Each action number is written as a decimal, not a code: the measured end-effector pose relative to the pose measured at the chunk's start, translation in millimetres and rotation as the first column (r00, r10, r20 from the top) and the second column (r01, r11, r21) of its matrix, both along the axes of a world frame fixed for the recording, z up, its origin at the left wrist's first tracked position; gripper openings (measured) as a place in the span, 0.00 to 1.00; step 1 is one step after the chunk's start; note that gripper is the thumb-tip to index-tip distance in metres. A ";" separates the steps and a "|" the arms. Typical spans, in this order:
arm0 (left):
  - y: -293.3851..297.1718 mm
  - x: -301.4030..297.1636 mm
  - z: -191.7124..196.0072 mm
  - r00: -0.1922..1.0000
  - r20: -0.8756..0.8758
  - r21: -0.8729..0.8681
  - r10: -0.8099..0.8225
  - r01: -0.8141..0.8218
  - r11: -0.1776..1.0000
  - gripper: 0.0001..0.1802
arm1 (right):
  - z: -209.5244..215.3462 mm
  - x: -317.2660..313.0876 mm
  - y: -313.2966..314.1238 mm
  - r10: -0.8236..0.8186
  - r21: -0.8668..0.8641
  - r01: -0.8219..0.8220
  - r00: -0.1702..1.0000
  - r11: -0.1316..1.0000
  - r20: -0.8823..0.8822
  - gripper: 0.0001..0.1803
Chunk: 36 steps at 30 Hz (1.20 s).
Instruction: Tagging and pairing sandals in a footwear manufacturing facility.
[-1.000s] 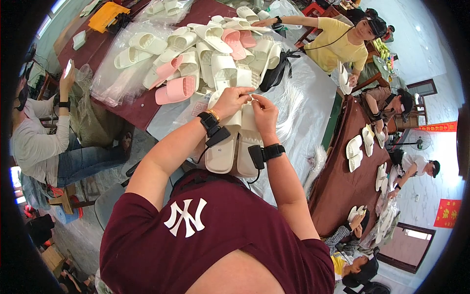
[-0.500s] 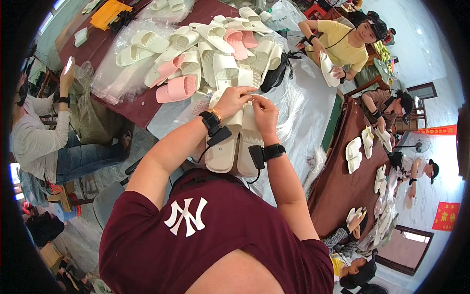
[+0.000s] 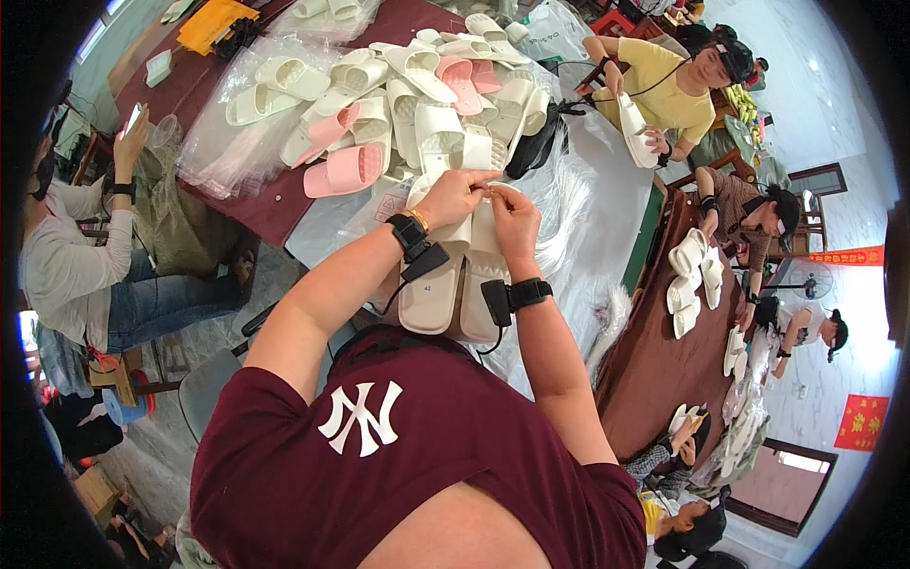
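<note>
A pair of off-white slide slippers (image 3: 428, 296) lies side by side just in front of me, heel ends toward my body. Over their front straps, my left hand (image 3: 453, 199) and my right hand (image 3: 515, 220) meet with fingertips pinched together. Whatever the fingertips hold is too small to make out. Beyond my hands rises a heap of white slippers (image 3: 438, 131), with a few pink slippers (image 3: 343, 173) among them. Each of my wrists carries a black strapped device.
Clear plastic bags (image 3: 223, 156) lie left of the heap. A bundle of white strands (image 3: 564, 204) and a black item (image 3: 533, 152) sit to the right. A co-worker in yellow (image 3: 654, 81) holds a white slipper across the table. More people handle slippers at the brown table (image 3: 654, 365).
My hands have barely moved and stay pinched together. At the brown table, a co-worker's hands and the white slippers near them have shifted. The co-worker in yellow has turned the slipper slightly.
</note>
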State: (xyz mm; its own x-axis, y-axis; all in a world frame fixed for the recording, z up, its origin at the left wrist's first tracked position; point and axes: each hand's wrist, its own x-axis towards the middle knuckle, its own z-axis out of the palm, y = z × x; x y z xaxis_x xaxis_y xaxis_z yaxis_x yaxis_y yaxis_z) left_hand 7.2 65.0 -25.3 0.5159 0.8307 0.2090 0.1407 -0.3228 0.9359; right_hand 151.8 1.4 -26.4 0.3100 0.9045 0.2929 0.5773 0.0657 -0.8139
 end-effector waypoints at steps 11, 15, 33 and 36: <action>-2.8 -0.8 4.3 0.997 -0.016 -0.047 0.074 -0.075 0.996 0.24 | 5.3 -3.3 -1.0 -0.029 -0.010 0.030 0.998 1.000 0.059 0.08; -4.9 -0.6 5.4 0.998 -0.039 -0.030 0.053 -0.054 0.998 0.24 | 4.2 -2.0 -1.6 -0.039 -0.034 0.042 0.996 0.999 0.077 0.09; -7.7 0.9 -2.3 0.996 0.019 -0.059 0.086 -0.084 0.995 0.21 | -2.9 1.0 2.4 0.013 -0.093 0.000 0.991 0.996 0.133 0.07; -6.8 1.2 -2.7 0.995 0.039 -0.060 0.095 -0.093 0.994 0.20 | -3.0 1.0 2.1 0.014 -0.150 -0.008 0.999 0.989 0.041 0.08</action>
State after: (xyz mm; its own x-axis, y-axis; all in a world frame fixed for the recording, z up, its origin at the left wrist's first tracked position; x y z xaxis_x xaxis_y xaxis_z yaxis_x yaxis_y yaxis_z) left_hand 8.4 58.2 -28.0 0.4265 0.8866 0.1791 0.1279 -0.2552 0.9584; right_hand 152.7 3.5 -29.4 0.2899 0.9424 0.1666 0.6112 -0.0483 -0.7900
